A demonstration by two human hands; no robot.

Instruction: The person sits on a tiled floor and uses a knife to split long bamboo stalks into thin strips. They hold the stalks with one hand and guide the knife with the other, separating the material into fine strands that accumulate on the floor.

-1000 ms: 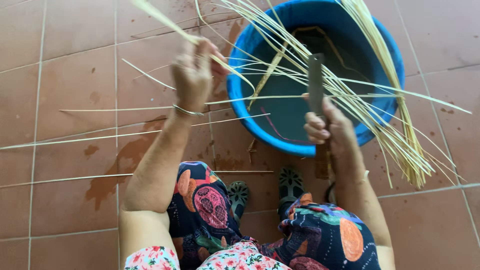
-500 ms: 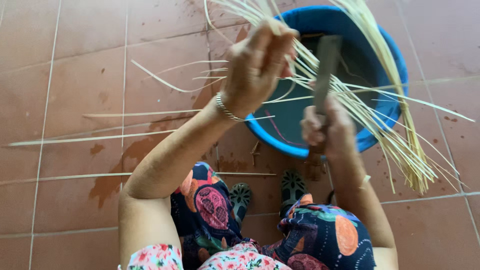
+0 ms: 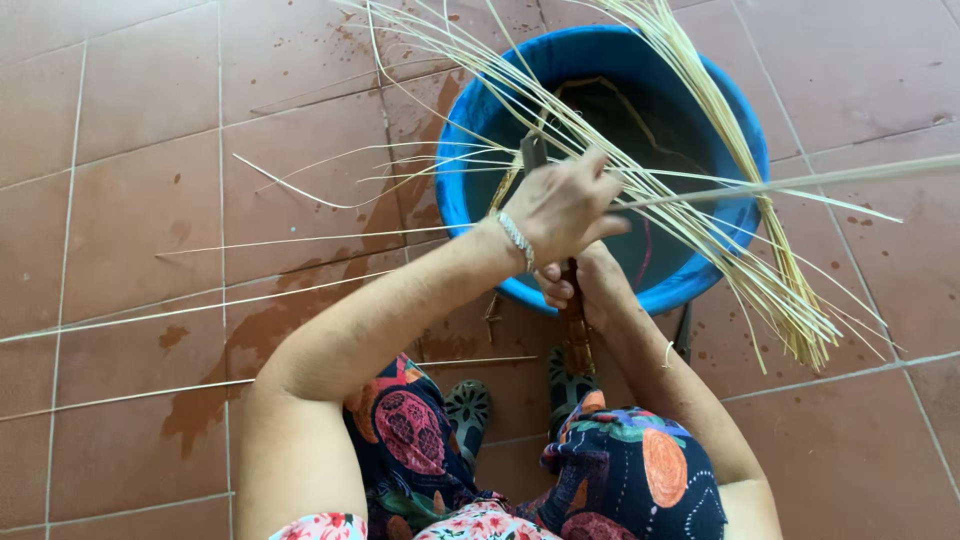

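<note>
My left hand (image 3: pixel 563 205), with a bracelet at the wrist, is closed around a long pale bamboo strip (image 3: pixel 800 180) that runs off to the right. It sits over the near rim of a blue plastic bucket (image 3: pixel 470 170). Just below it, my right hand (image 3: pixel 590 285) grips the wooden handle of a knife (image 3: pixel 575 335); the dark blade tip (image 3: pixel 533 152) shows above my left hand. A sheaf of thin pale strips (image 3: pixel 770 270) lies across the bucket and hangs over its right side.
Several loose strips (image 3: pixel 200 305) lie on the wet reddish floor tiles (image 3: pixel 130 150) to the left. My knees in patterned fabric (image 3: pixel 620 470) and dark sandals (image 3: pixel 468 405) are at the bottom. Dark water fills the bucket.
My left hand has come down and to the right from above the bucket's left side to just over my right hand, drawing a strip out to the right. The knife stays upright.
</note>
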